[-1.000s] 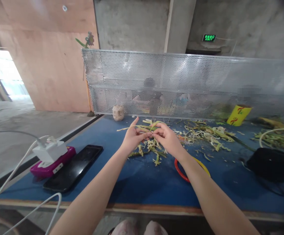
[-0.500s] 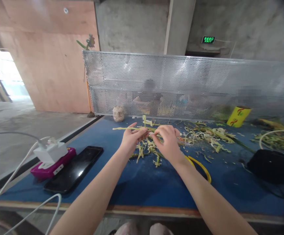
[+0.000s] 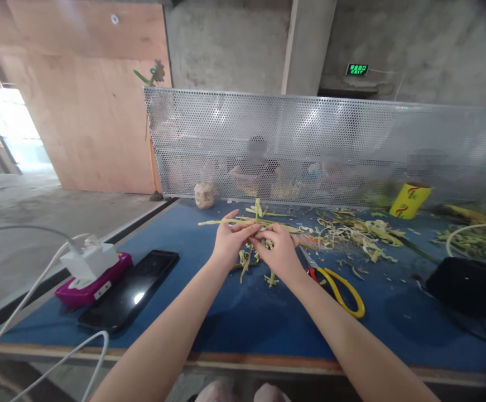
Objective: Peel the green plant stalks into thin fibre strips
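My left hand (image 3: 231,241) pinches a pale yellow-green plant strip (image 3: 210,223) whose end sticks out to the left; a short piece rises upright above the fingers. Close against it, my right hand (image 3: 279,245) has its fingertips pressed together where the two hands meet. What lies between those fingertips is hidden, though it seems to be part of the same strips. Under and behind the hands are pale, crinkled plant pieces (image 3: 272,279). Beside my right wrist lie scissors (image 3: 347,296) with yellow and red handles, partly covered by the forearm.
Plant scraps (image 3: 364,234) spread over the right of the blue table (image 3: 234,324). A black phone (image 3: 129,290) and purple power strip (image 3: 96,287) lie left. A yellow packet (image 3: 410,201) and black object (image 3: 468,285) are right. People sit behind the perforated metal screen (image 3: 209,123).
My right hand has moved left and slightly down, closing up to my left hand. More of the scissors now shows beside the right wrist. The view has shifted slightly.
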`<state>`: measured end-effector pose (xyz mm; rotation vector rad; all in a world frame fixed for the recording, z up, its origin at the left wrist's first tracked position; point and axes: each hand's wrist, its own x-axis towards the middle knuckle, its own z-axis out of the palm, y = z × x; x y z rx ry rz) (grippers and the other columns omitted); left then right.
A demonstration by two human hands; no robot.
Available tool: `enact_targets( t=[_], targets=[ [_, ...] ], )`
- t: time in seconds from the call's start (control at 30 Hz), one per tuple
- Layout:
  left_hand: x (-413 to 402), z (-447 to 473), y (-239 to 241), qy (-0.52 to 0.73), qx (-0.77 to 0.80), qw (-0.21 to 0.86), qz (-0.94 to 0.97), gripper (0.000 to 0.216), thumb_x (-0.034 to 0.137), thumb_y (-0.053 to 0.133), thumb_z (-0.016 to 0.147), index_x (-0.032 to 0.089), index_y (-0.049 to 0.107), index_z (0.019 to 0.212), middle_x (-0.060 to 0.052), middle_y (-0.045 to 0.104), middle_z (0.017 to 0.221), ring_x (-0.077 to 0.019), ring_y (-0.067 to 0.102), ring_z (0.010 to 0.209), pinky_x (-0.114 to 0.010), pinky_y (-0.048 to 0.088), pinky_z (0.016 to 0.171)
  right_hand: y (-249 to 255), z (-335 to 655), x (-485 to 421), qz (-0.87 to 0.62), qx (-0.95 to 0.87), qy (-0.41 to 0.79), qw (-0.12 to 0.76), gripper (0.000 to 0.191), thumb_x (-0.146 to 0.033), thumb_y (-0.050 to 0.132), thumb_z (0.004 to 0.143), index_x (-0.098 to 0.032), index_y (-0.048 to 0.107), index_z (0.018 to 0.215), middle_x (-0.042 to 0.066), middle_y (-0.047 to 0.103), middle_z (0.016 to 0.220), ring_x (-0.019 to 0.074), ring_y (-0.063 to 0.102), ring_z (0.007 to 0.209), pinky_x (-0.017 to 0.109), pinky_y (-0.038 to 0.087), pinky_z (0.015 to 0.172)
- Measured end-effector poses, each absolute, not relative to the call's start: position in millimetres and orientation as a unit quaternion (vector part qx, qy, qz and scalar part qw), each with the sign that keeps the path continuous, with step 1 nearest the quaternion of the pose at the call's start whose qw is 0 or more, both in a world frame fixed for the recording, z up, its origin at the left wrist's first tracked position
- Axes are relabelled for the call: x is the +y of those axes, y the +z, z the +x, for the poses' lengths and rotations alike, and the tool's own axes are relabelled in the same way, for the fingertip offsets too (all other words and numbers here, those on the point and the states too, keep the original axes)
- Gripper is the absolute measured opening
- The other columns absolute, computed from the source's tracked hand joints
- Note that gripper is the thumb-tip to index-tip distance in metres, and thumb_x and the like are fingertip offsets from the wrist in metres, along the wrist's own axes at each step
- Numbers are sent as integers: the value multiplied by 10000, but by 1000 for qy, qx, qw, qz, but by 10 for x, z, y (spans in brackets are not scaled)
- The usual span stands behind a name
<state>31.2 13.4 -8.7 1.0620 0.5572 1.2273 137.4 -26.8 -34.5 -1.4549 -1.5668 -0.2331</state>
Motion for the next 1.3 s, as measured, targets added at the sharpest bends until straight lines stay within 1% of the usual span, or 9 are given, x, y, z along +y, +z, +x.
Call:
enact_targets(
  t=[0.3, 0.43, 0.63, 0.73, 0.9, 1.03, 1.17, 1.23, 1.3],
  targets=[
    [197, 339, -167, 594, 230, 592, 494, 773, 85, 712, 571, 132, 284, 1212, -58, 670, 752, -182, 649, 725, -339, 499, 741, -278, 1418, -281, -592, -655, -8, 471, 93, -248, 552, 692, -215, 603, 623, 40, 497, 814, 215, 491, 843, 377, 341, 755],
    [203, 317, -145, 601, 237, 592, 481, 816, 69, 714, 567, 126, 246, 1234, -58, 671, 750, -186, 651, 735, -346, 496, 762, -273, 1478, -267, -581, -667, -8, 465, 105, -274, 546, 707, -223, 608, 639, 48, 504, 836, 225, 487, 870, 394, 351, 773],
    [186, 282, -88, 597, 271, 590, 471, 812, 53, 702, 577, 133, 245, 1243, -63, 676, 734, -182, 654, 676, -345, 519, 710, -302, 1508, -248, -592, -655, 7, 471, 161, -356, 543, 727, -217, 618, 692, 66, 542, 910, 244, 482, 945, 414, 329, 817],
    [191, 284, -108, 587, 275, 560, 516, 831, 101, 734, 543, 152, 281, 1238, -62, 680, 754, -186, 654, 682, -341, 522, 700, -316, 1488, -244, -586, -663, -12, 466, 158, -383, 588, 687, -229, 618, 693, 60, 552, 937, 248, 474, 958, 420, 312, 828],
    [220, 259, -113, 585, 286, 528, 546, 856, 139, 745, 523, 104, 289, 1246, -87, 679, 801, -183, 651, 682, -313, 521, 686, -289, 1489, -280, -600, -663, -88, 438, 42, -246, 570, 712, -218, 585, 684, 50, 555, 972, 237, 485, 928, 409, 300, 805],
    [261, 237, -123, 558, 330, 463, 604, 795, 162, 726, 546, 78, 348, 1240, -95, 681, 789, -162, 633, 627, -264, 504, 590, -231, 1571, -302, -568, -697, -129, 420, 43, -190, 508, 761, -210, 544, 772, 60, 562, 968, 228, 499, 937, 396, 313, 814],
    [309, 233, -165, 523, 341, 456, 635, 817, 194, 741, 521, 99, 381, 1248, -102, 679, 777, -164, 611, 581, -255, 465, 510, -199, 1648, -297, -511, -749, -92, 411, 98, -148, 442, 800, -202, 520, 823, 64, 584, 892, 189, 534, 856, 334, 386, 762],
    [321, 230, -174, 501, 343, 454, 652, 709, 207, 743, 513, 104, 488, 1167, -126, 669, 840, -162, 603, 568, -259, 452, 492, -199, 1668, -288, -505, -758, -75, 406, 118, -139, 431, 804, -203, 528, 824, 58, 594, 855, 182, 542, 828, 320, 405, 745],
    [318, 226, -167, 488, 344, 442, 670, 506, 234, 736, 522, 104, 610, 995, -159, 613, 1027, -155, 604, 593, -262, 453, 498, -206, 1679, -276, -507, -752, -56, 418, 114, -147, 449, 796, -213, 539, 820, 44, 603, 839, 178, 553, 810, 316, 415, 730]
  ],
)
